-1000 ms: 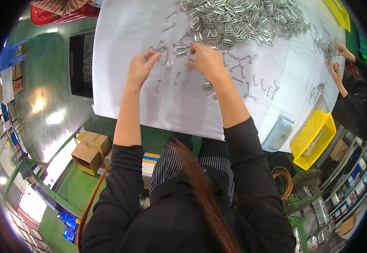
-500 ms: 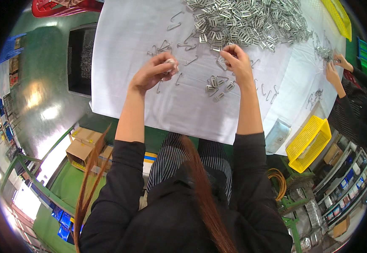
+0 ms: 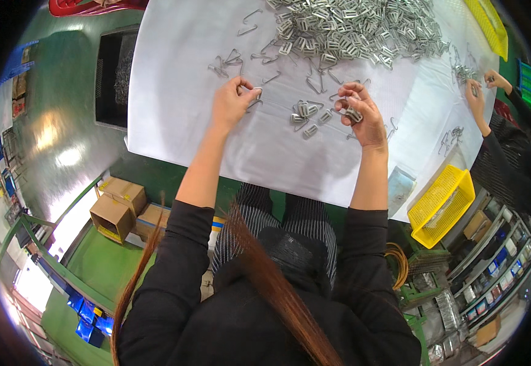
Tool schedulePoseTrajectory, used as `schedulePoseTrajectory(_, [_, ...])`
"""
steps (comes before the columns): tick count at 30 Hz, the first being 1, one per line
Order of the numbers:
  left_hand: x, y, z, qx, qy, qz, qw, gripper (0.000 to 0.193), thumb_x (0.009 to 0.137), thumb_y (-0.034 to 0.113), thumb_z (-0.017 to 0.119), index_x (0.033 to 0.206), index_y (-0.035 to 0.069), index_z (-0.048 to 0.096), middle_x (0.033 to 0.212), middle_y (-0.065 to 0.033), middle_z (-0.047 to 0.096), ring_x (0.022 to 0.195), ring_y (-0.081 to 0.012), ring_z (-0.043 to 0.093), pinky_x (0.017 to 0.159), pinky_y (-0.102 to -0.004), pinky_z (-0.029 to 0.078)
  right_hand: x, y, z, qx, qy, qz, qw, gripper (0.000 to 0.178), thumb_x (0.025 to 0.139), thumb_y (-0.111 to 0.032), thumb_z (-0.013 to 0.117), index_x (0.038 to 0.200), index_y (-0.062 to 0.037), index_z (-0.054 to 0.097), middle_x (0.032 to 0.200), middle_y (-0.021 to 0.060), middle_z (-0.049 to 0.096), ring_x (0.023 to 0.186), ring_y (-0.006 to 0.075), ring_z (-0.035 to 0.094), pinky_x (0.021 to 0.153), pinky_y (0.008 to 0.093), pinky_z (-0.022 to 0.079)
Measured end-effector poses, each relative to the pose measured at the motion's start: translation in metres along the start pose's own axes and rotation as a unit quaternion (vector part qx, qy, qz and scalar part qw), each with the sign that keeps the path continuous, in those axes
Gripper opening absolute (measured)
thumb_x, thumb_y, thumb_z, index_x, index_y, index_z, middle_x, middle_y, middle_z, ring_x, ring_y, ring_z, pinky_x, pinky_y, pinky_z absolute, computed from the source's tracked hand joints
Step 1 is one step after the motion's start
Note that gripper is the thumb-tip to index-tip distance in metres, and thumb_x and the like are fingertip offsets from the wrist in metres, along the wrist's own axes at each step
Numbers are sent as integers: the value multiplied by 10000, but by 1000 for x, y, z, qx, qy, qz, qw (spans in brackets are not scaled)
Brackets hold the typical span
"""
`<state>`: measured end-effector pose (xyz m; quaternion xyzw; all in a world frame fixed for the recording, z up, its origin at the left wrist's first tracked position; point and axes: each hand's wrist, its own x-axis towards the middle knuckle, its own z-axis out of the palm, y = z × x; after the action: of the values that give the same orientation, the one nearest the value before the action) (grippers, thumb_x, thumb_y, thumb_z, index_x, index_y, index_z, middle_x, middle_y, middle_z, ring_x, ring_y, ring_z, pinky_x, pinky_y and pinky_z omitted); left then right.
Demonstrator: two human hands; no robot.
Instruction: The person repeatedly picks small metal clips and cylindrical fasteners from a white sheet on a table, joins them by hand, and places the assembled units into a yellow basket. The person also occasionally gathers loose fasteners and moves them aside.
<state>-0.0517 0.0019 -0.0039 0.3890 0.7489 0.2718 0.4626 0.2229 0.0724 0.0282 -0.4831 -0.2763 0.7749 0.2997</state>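
My left hand is closed in a pinch above the white-covered table, with a bent wire hook at its fingertips. To its right, my right hand is turned partly palm up. Its curled fingers hold a few silver slotted metal buckles; their exact number is hidden. Between the hands lies a small group of loose buckles. Several more wire hooks are scattered beyond my left hand, and others lie beyond the loose buckles.
A large heap of metal buckles covers the table's far side. Near the right edge stands a yellow basket beside a clear plastic bag. A co-worker's hands handle metal pieces at the right. A black bin is left of the table.
My right hand has come back from the heap's edge toward me and turned, showing buckles in its fingers. My left hand has shifted slightly right, a wire hook now showing at its fingertips.
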Motion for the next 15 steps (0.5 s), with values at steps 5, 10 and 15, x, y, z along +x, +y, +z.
schedulePoseTrajectory(5, [-23,21,-18,-469,-197,-32,861,182,774,239,675,789,96,563,654,53,553,657,-101,532,517,-227,374,14,36,32,-529,112,-11,841,188,748,-223,669,838,-63,630,685,27,592,692,145,576,621,276,457])
schedulePoseTrajectory(10, [-25,2,28,-207,-95,23,973,232,793,228,653,927,80,534,658,17,567,684,-123,554,539,-262,408,11,42,51,-493,103,-38,863,224,742,-260,670,780,-48,607,680,9,584,637,143,548,551,247,424])
schedulePoseTrajectory(15, [-56,10,80,177,52,137,973,271,701,251,713,869,93,572,648,-80,563,558,-223,527,525,-333,405,-24,11,-9,142,-80,-6,987,143,779,-185,621,804,-57,563,702,6,546,549,99,497,439,201,331])
